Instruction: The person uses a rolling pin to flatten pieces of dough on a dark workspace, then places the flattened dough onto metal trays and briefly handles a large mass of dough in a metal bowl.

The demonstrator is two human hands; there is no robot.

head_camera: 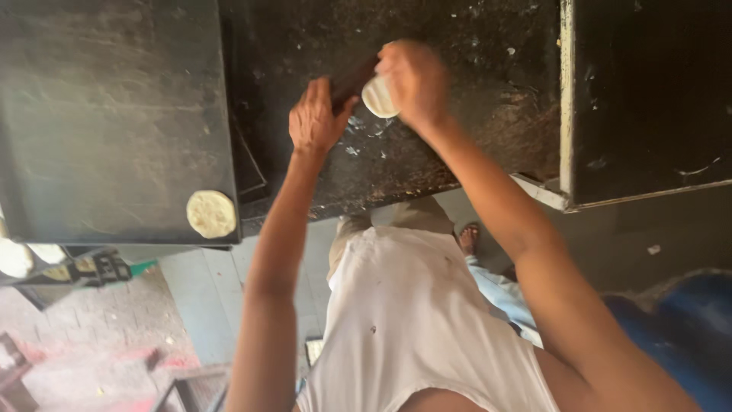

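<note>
Right hand (412, 80) fingers hold small pale dough disc (379, 98); left hand (316, 118) grips dark wooden roller (352, 80). Rolling barely begun; one flattened round (211, 214) lies done on black griddle (107, 122).

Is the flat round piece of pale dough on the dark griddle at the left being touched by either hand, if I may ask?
No, the flat round pale dough lies alone on the dark griddle, apart from both hands.

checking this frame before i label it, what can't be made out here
- Head view: the dark tool between the hands; blur and the left hand hide its shape.
- Dough disc: the right hand covers part of it.
- Pale discs at the left edge: cut off by the frame.
- Floor items at lower left: too blurred to identify.
</note>
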